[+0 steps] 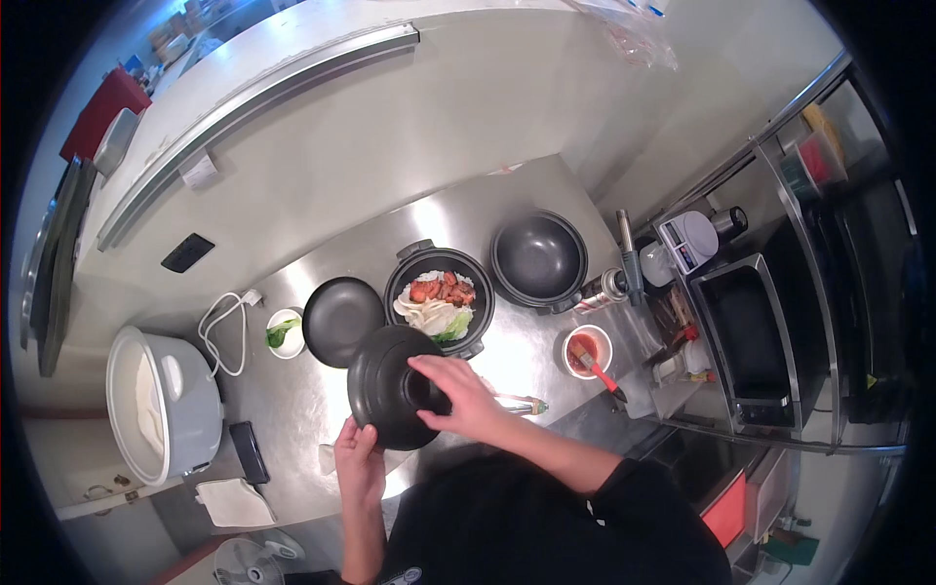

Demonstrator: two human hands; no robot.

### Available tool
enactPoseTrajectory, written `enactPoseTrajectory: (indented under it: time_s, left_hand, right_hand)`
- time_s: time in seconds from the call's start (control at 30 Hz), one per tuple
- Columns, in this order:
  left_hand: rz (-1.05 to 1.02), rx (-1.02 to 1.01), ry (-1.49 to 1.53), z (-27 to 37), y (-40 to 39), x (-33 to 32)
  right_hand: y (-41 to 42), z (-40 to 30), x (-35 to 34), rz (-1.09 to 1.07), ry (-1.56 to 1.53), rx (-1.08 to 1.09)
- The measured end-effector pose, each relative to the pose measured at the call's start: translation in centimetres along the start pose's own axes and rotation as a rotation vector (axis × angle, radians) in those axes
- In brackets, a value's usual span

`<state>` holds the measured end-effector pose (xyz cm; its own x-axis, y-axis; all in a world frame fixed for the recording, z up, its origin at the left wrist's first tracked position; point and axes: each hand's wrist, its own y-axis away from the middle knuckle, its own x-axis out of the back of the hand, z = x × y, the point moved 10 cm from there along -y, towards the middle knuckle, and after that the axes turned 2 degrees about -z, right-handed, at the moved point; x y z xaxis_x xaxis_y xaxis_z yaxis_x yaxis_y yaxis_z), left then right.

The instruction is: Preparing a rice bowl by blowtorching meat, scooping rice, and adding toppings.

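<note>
Both of my hands are on a black domed pot lid [391, 380], tilted above the front of the steel counter. My left hand [360, 461] grips its lower rim. Around the lid's round knob close the thumb and fingers of my right hand [464, 398]. Just beyond the lid is a black pot [485, 278] holding food [439, 303]: glazed meat pieces, pale slices and green leaf over what looks like rice. A second black lid or shallow dish [344, 318] lies left of that pot. Metal tongs [523, 404] lie partly hidden behind my right forearm.
An empty black pot [537, 256] and a gas torch [610, 285] stand at the right. Nearer is a bowl of red sauce [583, 340] with a basting brush [599, 373]. Leftward are a small bowl of greens [285, 334], a rice cooker [164, 409], a phone [248, 452] and a folded cloth [235, 502].
</note>
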<state>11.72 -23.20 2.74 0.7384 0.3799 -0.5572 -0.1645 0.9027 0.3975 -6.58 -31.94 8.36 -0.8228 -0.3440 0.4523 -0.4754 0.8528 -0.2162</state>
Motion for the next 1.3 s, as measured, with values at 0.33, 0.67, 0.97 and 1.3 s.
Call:
enactPoseTrajectory:
  time_s: [0.33, 0.67, 0.97, 1.3]
  left_hand:
    - [-0.017, 0.130, 0.200, -8.3, -9.0, -2.6]
    - [0.106, 0.284, -0.024, -16.3, -12.1, -1.4]
    - [0.141, 0.394, 0.065, -17.0, -13.4, -2.8]
    - [-0.018, 0.494, 0.177, -21.2, -15.9, 0.1]
  right_hand:
    - [-5.4, 7.3, 4.6, 0.042, 0.254, -0.084]
    - [-10.0, 13.6, 2.1, 0.069, 0.446, -0.098]
    - [-10.3, 14.1, 2.1, 0.049, 0.492, -0.130]
    - [-9.7, 14.4, 0.0, 0.029, 0.588, -0.110]
